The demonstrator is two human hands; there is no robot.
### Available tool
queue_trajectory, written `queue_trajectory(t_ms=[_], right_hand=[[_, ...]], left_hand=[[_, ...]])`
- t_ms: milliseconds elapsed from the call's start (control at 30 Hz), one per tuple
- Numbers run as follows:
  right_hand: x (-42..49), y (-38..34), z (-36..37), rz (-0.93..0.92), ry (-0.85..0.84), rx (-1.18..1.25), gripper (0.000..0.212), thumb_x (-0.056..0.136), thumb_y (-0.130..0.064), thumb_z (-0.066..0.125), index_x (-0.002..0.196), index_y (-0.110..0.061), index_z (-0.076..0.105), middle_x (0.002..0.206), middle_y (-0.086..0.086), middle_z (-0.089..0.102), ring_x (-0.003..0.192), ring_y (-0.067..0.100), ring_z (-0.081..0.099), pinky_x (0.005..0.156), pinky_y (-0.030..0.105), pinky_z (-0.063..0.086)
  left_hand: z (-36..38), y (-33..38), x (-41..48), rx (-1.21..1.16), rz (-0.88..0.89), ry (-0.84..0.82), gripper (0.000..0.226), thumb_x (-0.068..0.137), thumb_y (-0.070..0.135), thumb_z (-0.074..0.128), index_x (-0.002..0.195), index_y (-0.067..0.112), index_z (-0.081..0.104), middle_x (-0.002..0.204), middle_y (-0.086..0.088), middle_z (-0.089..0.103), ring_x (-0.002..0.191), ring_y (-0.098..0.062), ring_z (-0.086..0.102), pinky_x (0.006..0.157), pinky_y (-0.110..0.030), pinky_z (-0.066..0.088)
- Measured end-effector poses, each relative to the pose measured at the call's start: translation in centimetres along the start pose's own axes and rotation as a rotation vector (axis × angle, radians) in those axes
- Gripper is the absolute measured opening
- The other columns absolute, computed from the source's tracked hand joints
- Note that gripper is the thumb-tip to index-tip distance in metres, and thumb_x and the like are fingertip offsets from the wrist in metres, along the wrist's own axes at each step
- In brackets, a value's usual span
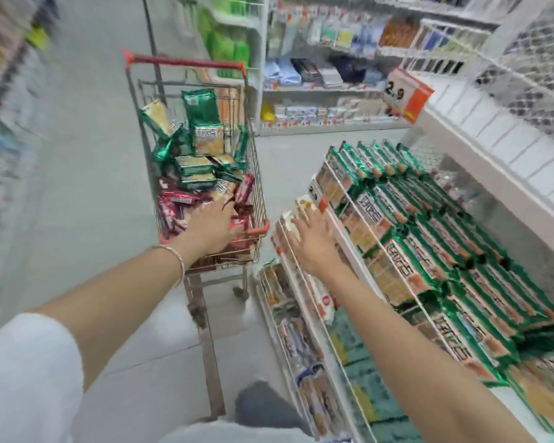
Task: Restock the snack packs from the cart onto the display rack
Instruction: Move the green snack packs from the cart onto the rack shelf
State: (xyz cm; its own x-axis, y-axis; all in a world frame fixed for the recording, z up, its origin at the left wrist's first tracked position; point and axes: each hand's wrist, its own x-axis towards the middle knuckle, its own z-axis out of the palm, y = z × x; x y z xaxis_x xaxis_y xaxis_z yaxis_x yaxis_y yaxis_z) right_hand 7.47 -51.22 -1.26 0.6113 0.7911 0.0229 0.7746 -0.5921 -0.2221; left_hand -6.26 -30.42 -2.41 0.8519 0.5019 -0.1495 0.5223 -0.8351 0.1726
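Observation:
A wire shopping cart (186, 61) with a red handle stands left of centre. It holds green snack packs (202, 135) at its far end and red snack packs (173, 206) at its near end. My left hand (210, 227) reaches down onto the red packs, its fingertips hidden among them. The white display rack (349, 241) on the right carries rows of green packs (429, 219) on its upper tier. My right hand (314, 241) lies flat, fingers spread, on a pale pack (301, 206) at the front of the tier below.
Lower rack tiers (304, 346) hold other pale packs. An orange price sign (406, 94) hangs above the rack's far end. Stocked shelves (317, 75) line the back of the aisle, and blurred shelving stands on the left. Grey floor (93, 187) runs between them.

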Motion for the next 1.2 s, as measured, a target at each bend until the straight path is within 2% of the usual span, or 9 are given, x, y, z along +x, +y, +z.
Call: queue_trajectory(t_ms=[300, 567, 667, 733, 833, 900, 1000, 1100, 1200], right_hand=[[13.2, -3.4, 6.1, -0.089, -0.234, 0.051, 0.049, 0.106, -0.044, 0.035, 0.144, -0.017, 0.049, 0.163, 0.014, 0.022, 0.153, 0.026, 0.014, 0.124, 0.053, 0.005], [27.1, -3.0, 10.1, -0.082, -0.384, 0.044, 0.045, 0.106, -0.04, 0.037, 0.144, -0.02, 0.049, 0.163, 0.015, 0.022, 0.152, 0.026, 0.016, 0.123, 0.05, 0.001], [30.4, -3.3, 11.2, -0.087, -0.368, 0.074, 0.044, 0.105, -0.041, 0.038, 0.143, -0.022, 0.05, 0.163, 0.013, 0.024, 0.15, 0.027, 0.021, 0.122, 0.049, 0.005], [31.9, -3.6, 11.9, -0.1, -0.35, 0.099, 0.042, 0.105, -0.041, 0.038, 0.14, -0.023, 0.053, 0.163, 0.011, 0.023, 0.15, 0.026, 0.021, 0.122, 0.049, 0.008], [34.0, -3.6, 13.1, -0.113, -0.33, 0.12, 0.037, 0.104, -0.04, 0.04, 0.131, -0.023, 0.059, 0.163, 0.009, 0.025, 0.151, 0.024, 0.019, 0.122, 0.049, 0.01], [35.1, -3.4, 14.0, -0.092, -0.324, 0.134, 0.037, 0.104, -0.041, 0.042, 0.13, -0.023, 0.06, 0.162, 0.008, 0.028, 0.15, 0.024, 0.022, 0.121, 0.051, 0.013], [36.6, -3.5, 15.4, -0.036, -0.314, 0.136, 0.036, 0.103, -0.038, 0.047, 0.129, -0.02, 0.063, 0.158, 0.01, 0.035, 0.147, 0.026, 0.03, 0.121, 0.051, 0.019], [37.7, -4.2, 16.2, 0.032, -0.301, 0.139, 0.033, 0.102, -0.033, 0.048, 0.127, -0.019, 0.066, 0.156, 0.012, 0.037, 0.147, 0.027, 0.03, 0.12, 0.048, 0.021], [38.9, -5.6, 16.3, 0.125, -0.246, 0.163, 0.029, 0.101, -0.029, 0.051, 0.122, -0.019, 0.07, 0.154, 0.011, 0.042, 0.144, 0.028, 0.034, 0.118, 0.045, 0.023]], left_hand=[[1.8, -10.5, 8.7, -0.082, -0.215, -0.1, 0.07, 0.101, 0.054, 0.036, 0.155, 0.011, 0.025, 0.165, -0.012, 0.016, 0.15, -0.03, 0.021, 0.118, -0.057, 0.026], [1.1, -16.8, 18.1, -0.19, -0.394, -0.109, 0.062, 0.099, 0.045, 0.049, 0.149, 0.011, 0.036, 0.155, -0.01, 0.035, 0.14, -0.029, 0.039, 0.113, -0.049, 0.038], [0.7, -19.2, 20.8, -0.277, -0.501, -0.113, 0.053, 0.098, 0.039, 0.05, 0.143, 0.012, 0.041, 0.143, -0.011, 0.046, 0.127, -0.029, 0.048, 0.105, -0.048, 0.045], [0.4, -20.4, 22.7, -0.343, -0.563, -0.107, 0.052, 0.1, 0.035, 0.049, 0.144, 0.01, 0.039, 0.145, -0.013, 0.044, 0.131, -0.031, 0.046, 0.107, -0.047, 0.042], [-0.1, -22.4, 26.0, -0.481, -0.64, -0.027, 0.047, 0.098, 0.032, 0.051, 0.138, 0.007, 0.046, 0.137, -0.013, 0.053, 0.12, -0.034, 0.055, 0.103, -0.046, 0.048], [-0.1, -23.9, 28.3, -0.543, -0.662, -0.006, 0.046, 0.096, 0.034, 0.052, 0.132, 0.005, 0.049, 0.124, -0.015, 0.061, 0.101, -0.033, 0.063, 0.089, -0.047, 0.055], [-1.1, -25.5, 31.7, -0.637, -0.725, 0.012, 0.05, 0.098, 0.028, 0.056, 0.137, -0.002, 0.046, 0.112, -0.016, 0.061, 0.087, -0.027, 0.062, 0.072, -0.036, 0.052], [-2.7, -27.0, 34.9, -0.624, -0.767, 0.154, 0.054, 0.096, 0.022, 0.059, 0.141, -0.002, 0.041, 0.133, -0.019, 0.05, 0.112, -0.033, 0.057, 0.088, -0.039, 0.05], [-4.7, -30.1, 38.5, -0.288, -0.505, 0.367, 0.038, 0.09, 0.018, 0.062, 0.125, 0.006, 0.052, 0.123, -0.012, 0.055, 0.11, -0.028, 0.053, 0.094, -0.045, 0.05]])
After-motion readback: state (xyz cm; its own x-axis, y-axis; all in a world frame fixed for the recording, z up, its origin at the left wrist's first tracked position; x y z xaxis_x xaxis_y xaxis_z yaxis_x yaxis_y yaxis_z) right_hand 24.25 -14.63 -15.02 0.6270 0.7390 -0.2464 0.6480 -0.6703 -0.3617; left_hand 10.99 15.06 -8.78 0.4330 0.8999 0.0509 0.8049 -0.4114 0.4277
